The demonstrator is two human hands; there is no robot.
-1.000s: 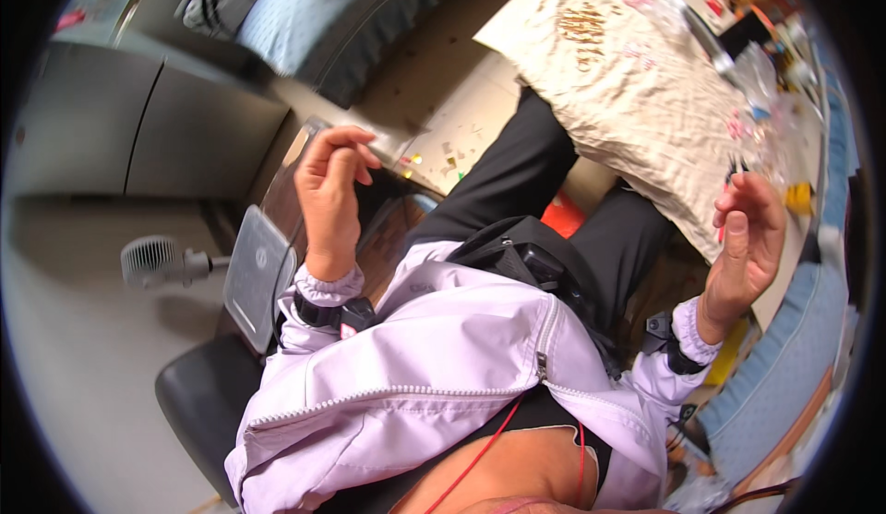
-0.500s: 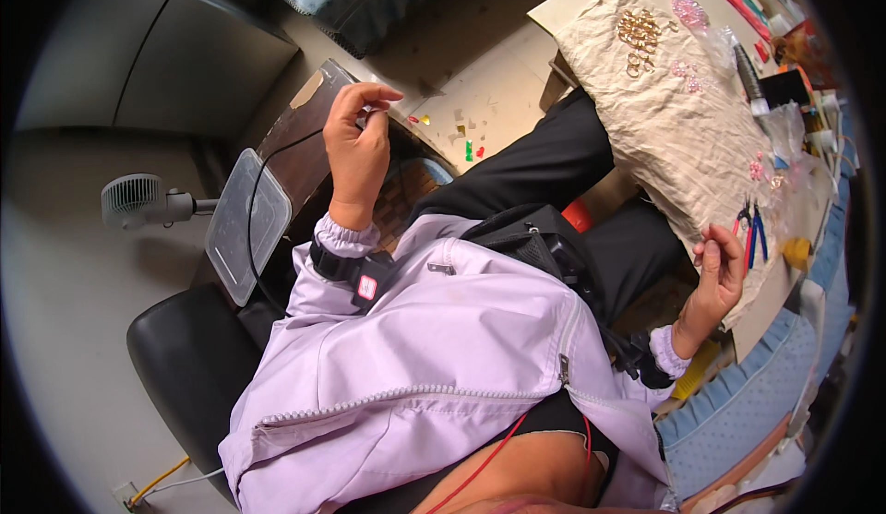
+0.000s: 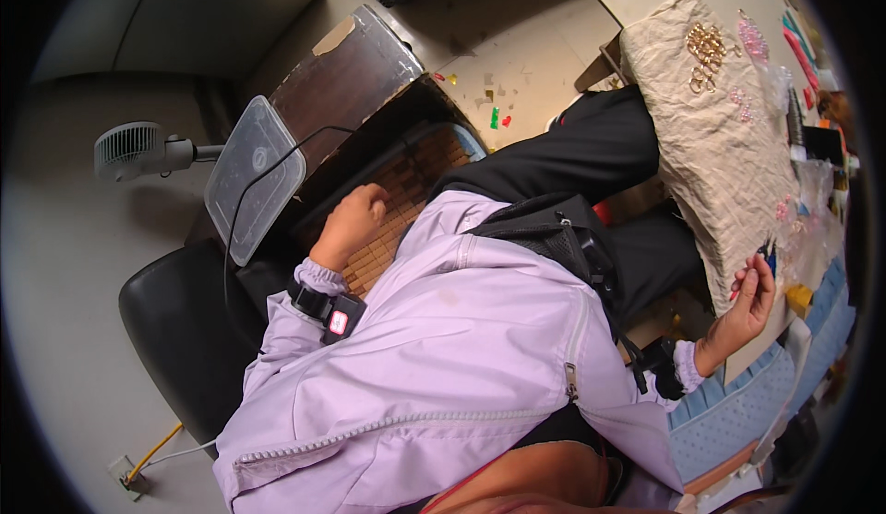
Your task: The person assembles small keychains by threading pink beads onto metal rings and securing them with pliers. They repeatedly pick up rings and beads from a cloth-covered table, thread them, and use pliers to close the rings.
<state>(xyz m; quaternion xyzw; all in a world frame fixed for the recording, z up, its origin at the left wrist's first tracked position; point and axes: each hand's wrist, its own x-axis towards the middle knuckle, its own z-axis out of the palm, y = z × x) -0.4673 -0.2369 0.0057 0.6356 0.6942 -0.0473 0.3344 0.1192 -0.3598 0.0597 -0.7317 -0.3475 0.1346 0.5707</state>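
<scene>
My left hand (image 3: pixel 351 225) hovers above a brown slatted mat (image 3: pixel 415 182), back of the hand upward. Its fingers bend loosely and are partly hidden, with no object visible in them. Close by, a black cable (image 3: pixel 277 165) curves over a clear plastic lid (image 3: pixel 257 182). At the right, my right hand (image 3: pixel 746 304) is over the edge of a beige cloth (image 3: pixel 688 145), thumb and fingertips pressed together. Anything between them is too small to make out. Blue-handled pliers (image 3: pixel 772 261) lie just beyond those fingers, partly covered.
Gold rings (image 3: pixel 706 55) and pink beads (image 3: pixel 752 39) lie on the cloth-covered table. A dark, worn wooden cabinet (image 3: pixel 346 80) stands at the left, near a white fan (image 3: pixel 138 149). Colored scraps (image 3: pixel 496 117) dot the floor. A black chair (image 3: pixel 175 329) is behind my left arm.
My left hand has dropped from beside the cable toward my lap, over the mat. The view has shifted; my right hand stays pinched by the pliers.
</scene>
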